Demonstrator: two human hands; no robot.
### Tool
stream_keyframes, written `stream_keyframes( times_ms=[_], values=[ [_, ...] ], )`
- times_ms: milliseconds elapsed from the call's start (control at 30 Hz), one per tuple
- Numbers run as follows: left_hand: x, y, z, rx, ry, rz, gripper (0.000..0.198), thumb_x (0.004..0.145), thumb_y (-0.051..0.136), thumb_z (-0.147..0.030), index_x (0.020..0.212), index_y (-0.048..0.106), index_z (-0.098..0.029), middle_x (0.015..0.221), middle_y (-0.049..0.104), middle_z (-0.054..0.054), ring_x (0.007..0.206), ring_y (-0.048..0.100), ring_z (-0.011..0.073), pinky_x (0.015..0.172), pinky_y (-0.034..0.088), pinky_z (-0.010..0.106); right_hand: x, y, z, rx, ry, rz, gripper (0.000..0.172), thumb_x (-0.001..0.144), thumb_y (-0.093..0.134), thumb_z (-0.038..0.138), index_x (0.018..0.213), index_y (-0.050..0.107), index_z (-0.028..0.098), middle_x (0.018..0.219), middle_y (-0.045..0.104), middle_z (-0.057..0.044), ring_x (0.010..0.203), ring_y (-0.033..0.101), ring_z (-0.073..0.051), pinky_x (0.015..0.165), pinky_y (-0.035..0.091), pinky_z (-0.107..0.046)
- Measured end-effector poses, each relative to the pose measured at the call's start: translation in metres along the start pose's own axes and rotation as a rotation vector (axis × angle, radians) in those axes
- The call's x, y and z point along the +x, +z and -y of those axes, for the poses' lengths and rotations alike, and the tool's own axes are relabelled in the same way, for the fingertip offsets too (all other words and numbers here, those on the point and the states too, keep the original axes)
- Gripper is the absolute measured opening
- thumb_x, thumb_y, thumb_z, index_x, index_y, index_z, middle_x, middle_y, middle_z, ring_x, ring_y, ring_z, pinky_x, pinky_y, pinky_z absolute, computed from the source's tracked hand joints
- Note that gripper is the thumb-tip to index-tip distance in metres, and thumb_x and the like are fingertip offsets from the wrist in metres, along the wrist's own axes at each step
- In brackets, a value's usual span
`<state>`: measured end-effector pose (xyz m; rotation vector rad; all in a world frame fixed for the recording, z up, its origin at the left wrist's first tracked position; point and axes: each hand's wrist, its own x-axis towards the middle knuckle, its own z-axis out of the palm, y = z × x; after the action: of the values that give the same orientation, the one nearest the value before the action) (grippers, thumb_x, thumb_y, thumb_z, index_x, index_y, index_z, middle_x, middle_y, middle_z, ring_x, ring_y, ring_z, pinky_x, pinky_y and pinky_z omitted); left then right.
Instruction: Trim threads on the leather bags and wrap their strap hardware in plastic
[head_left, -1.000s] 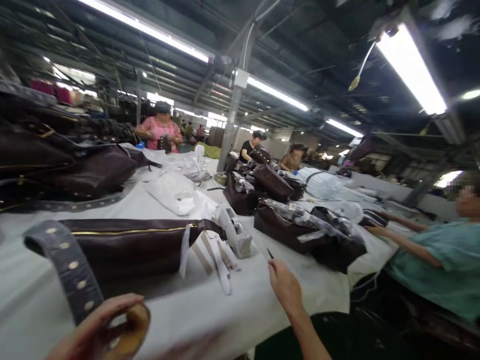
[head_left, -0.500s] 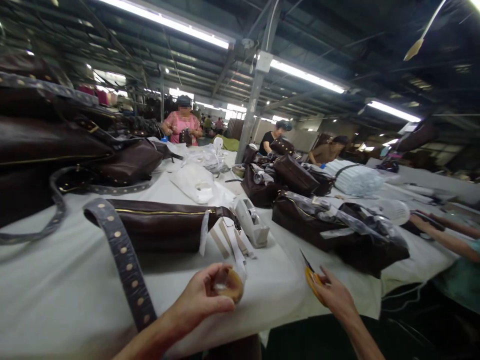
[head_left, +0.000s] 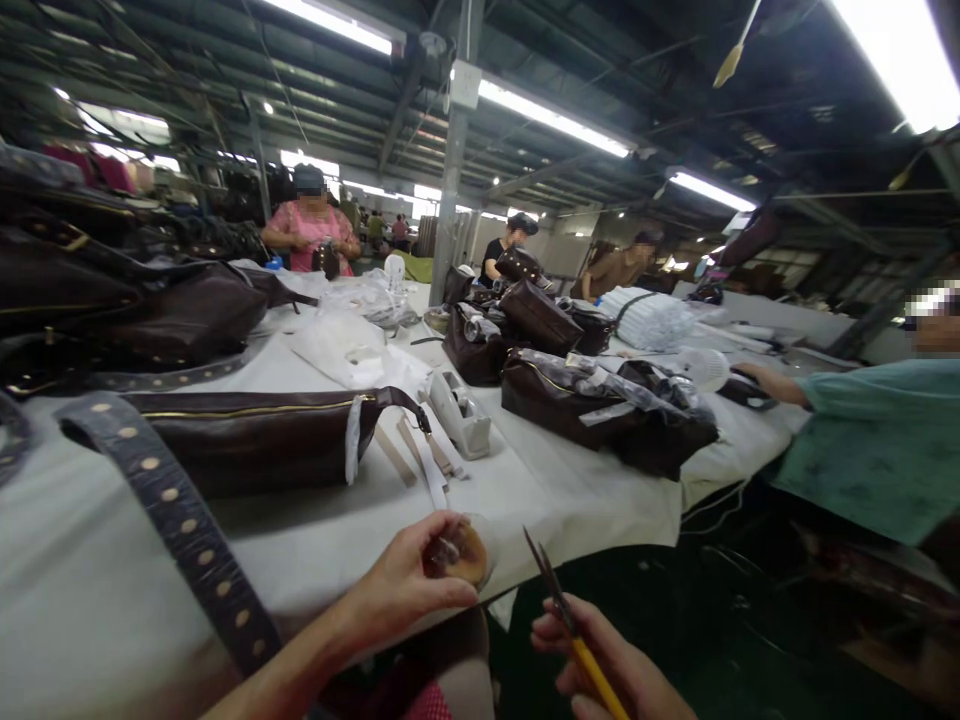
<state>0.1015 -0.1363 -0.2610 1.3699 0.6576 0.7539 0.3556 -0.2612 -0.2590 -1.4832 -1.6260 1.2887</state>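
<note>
Fingers curled, my left hand [head_left: 397, 575] grips what looks like a roll of clear tape [head_left: 471, 556], tan and round with a glossy film, over the table's front edge. My right hand [head_left: 600, 650] holds yellow-handled scissors [head_left: 556, 592], blades pointing up and away, just off the edge. Beyond my left hand lies a long dark brown leather bag [head_left: 255, 440] with a gold zipper. Its plastic-wrapped strap [head_left: 191, 530], dotted with light discs, runs down toward my left forearm. Tan and white strips [head_left: 424, 465] lie at the bag's right end.
A pale tape dispenser [head_left: 466, 420] stands beside the strips. More brown bags [head_left: 592, 410] are piled to the right, and others [head_left: 187, 310] at the left. A person in a green top [head_left: 877, 430] works at the right; other people are across the table [head_left: 517, 510].
The view has swung right, so the table's things sit further left. My right hand has come lower and nearer, turning the scissors more upright. My left hand keeps the roll.
</note>
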Motion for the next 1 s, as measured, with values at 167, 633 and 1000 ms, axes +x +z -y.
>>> stream_keyframes(
  times_ms=[167,633,1000],
  values=[
    [-0.004,-0.006,-0.002,0.088,-0.064,-0.021,0.064,0.053,0.084,-0.024,0.111,0.06,-0.017,0.092,0.061,0.0,0.083,0.054,0.017,0.073,0.042,0.025,0.005,0.001,0.02,-0.386,-0.125,-0.104,0.041,0.07,0.066,0.03,0.109,0.058,0.024,0.1,0.06,-0.005,0.089,0.057,-0.021,0.08,0.049,-0.03],
    [-0.02,-0.008,-0.001,0.292,-0.028,0.067,0.057,0.056,0.084,-0.038,0.106,0.064,-0.017,0.085,0.061,-0.001,0.076,0.053,0.0153,0.064,0.041,0.022,0.026,0.023,0.04,-0.677,-0.13,-0.027,0.046,0.064,0.079,0.045,0.099,0.06,0.022,0.093,0.054,-0.002,0.08,0.053,-0.018,0.07,0.042,-0.028],
    [-0.021,-0.006,-0.021,0.416,-0.03,0.014,0.055,0.054,0.085,-0.029,0.103,0.062,-0.018,0.086,0.061,-0.002,0.075,0.052,0.0145,0.062,0.039,0.022,0.024,0.023,0.033,-0.712,-0.214,-0.045,0.036,0.07,0.078,0.044,0.087,0.058,0.019,0.078,0.055,0.001,0.068,0.051,-0.014,0.061,0.037,-0.025]
  ],
)
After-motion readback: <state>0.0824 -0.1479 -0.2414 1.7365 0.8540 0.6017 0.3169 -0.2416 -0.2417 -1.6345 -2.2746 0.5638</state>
